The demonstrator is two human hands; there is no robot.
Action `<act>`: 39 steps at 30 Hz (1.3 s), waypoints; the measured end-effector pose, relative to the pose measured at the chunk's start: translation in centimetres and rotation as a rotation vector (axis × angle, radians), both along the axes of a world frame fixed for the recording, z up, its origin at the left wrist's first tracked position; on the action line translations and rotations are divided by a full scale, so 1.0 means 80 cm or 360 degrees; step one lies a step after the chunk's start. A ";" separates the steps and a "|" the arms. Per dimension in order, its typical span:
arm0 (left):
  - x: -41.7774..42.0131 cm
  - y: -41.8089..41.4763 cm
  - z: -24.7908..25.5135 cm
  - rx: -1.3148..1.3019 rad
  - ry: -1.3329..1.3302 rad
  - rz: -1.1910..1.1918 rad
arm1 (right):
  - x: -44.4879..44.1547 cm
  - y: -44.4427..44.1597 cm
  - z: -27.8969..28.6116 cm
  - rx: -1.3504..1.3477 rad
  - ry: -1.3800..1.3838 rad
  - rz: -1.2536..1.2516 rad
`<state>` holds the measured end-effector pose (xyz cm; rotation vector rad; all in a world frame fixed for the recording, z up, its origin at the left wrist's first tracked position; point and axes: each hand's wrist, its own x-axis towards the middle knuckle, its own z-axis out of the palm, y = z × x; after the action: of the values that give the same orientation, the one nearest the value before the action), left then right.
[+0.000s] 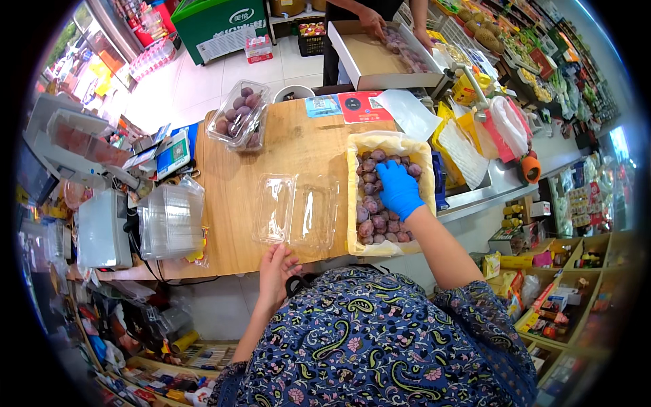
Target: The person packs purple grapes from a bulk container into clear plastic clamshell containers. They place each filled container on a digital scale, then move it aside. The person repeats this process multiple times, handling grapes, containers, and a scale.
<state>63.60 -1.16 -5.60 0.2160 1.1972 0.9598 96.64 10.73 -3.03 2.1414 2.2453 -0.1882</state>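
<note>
My right hand [399, 188], in a blue glove, reaches into a paper-lined box [428, 178] of purple plums [370, 205]. Its fingertips are among the fruit, and whether they grip a plum cannot be told. My bare left hand [277, 272] is at the table's near edge, its fingertips at the near rim of an opened clear plastic clamshell container [316, 211] with no fruit in it. Farther off on the wooden table [229, 193], clear containers of plums [239, 114] are stacked at the left corner.
Nested clear containers [170, 221] stand at the left beside a scale [101, 229] and a black cable. Payment cards [356, 107] and a white sheet [409, 114] lie at the far edge. Across the table, a person's hands [374, 23] are at a white carton [366, 56] holding packed fruit.
</note>
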 end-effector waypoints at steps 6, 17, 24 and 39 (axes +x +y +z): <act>0.031 0.025 -0.016 0.0093 0.0179 0.0095 | -0.012 0.004 0.022 -0.0201 -0.0032 0.0008; 0.040 0.032 -0.031 0.0178 0.0184 0.0253 | 0.006 0.002 -0.008 -0.0056 0.0402 0.0006; 0.028 0.020 -0.032 0.0192 0.0225 0.0382 | 0.025 -0.005 -0.011 0.0008 0.1320 -0.0306; 0.031 0.023 -0.029 0.0238 0.0173 0.0396 | -0.165 -0.033 0.031 -0.0403 0.1196 0.0470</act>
<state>66.08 0.66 -7.92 0.2443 1.2728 1.2703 83.42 8.13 -0.53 1.7494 2.6416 -1.3721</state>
